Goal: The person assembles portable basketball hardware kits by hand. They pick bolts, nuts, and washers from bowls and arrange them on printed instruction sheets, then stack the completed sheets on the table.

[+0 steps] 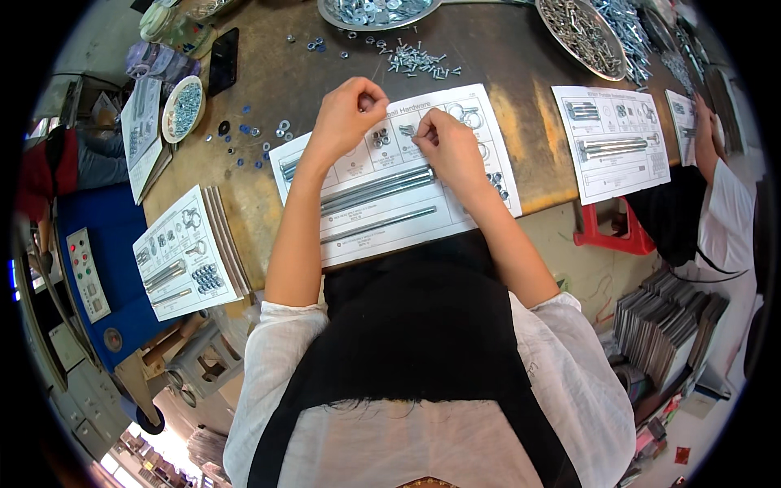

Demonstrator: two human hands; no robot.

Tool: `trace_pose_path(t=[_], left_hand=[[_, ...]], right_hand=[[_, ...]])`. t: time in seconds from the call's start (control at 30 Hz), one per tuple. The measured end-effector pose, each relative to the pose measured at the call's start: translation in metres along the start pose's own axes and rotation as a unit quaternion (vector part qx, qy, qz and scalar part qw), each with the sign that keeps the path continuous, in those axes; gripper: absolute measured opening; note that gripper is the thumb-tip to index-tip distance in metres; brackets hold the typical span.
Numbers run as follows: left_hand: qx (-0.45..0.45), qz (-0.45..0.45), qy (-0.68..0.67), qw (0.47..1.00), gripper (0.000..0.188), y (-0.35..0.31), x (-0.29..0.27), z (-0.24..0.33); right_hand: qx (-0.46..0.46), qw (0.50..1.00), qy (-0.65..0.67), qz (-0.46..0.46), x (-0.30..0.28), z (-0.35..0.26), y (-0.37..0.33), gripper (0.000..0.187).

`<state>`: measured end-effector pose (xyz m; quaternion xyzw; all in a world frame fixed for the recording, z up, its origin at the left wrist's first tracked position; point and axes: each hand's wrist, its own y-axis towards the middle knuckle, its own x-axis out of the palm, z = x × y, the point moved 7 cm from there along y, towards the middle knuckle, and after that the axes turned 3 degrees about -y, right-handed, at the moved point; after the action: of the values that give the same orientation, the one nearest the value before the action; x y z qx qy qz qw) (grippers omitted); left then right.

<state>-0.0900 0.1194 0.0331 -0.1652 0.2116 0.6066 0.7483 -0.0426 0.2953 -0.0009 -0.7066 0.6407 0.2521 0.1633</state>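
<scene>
While a black apron (407, 333) and white sleeves (281, 350) fill the lower centre of the frame, two bare forearms (293, 236) reach up to a printed hardware card (378, 241), which lies at the centre by the near edge of a worn brown table (496, 57). Above the card's upper left part, the left hand (346, 118) has thumb and fingers curled together; whether anything is between them, I cannot tell. The right hand (451, 150) pinches its fingertips low over the card's upper middle, any contents hidden. A stack of similar cards (183, 256) sits left of centre, a separate card (622, 167) right of centre. Farther up, small screws (415, 58) lie in a loose pile at top centre, with nuts (344, 55) and washers (284, 126) scattered to the left. Round dishes of hardware stand at top centre (374, 28), upper right (606, 76) and upper left (168, 122), a dark phone (223, 61) near the last. Around the table, the room shows a blue machine (73, 203) with a control panel (87, 275) at far left, a red stool (614, 236) and a co-worker's white sleeve (724, 215) at right, and stacked grey sheets (655, 325) at lower right.
</scene>
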Motion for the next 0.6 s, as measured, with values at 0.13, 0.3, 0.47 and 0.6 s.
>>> trace_pose_path(t=[0.13, 0.3, 0.47, 0.6], left_hand=[[-0.038, 0.026, -0.068, 0.997, 0.016, -0.004, -0.006, -0.026], [-0.046, 0.024, -0.16, 0.986, 0.018, -0.008, 0.01, -0.019], [0.047, 0.036, 0.01, 0.998, 0.024, -0.009, 0.036, 0.007], [0.032, 0.035, 0.027, 0.999, 0.031, -0.014, 0.048, 0.006]], right_hand=[[0.011, 1.0, 0.001, -0.007, 0.0, 0.001, 0.001, 0.014], [-0.001, 1.0, -0.006, -0.005, -0.002, -0.004, 0.0, 0.012], [-0.029, 0.999, 0.005, 0.022, -0.003, -0.004, 0.0, 0.012], [-0.043, 0.998, -0.003, 0.043, -0.004, -0.002, -0.001, 0.017]])
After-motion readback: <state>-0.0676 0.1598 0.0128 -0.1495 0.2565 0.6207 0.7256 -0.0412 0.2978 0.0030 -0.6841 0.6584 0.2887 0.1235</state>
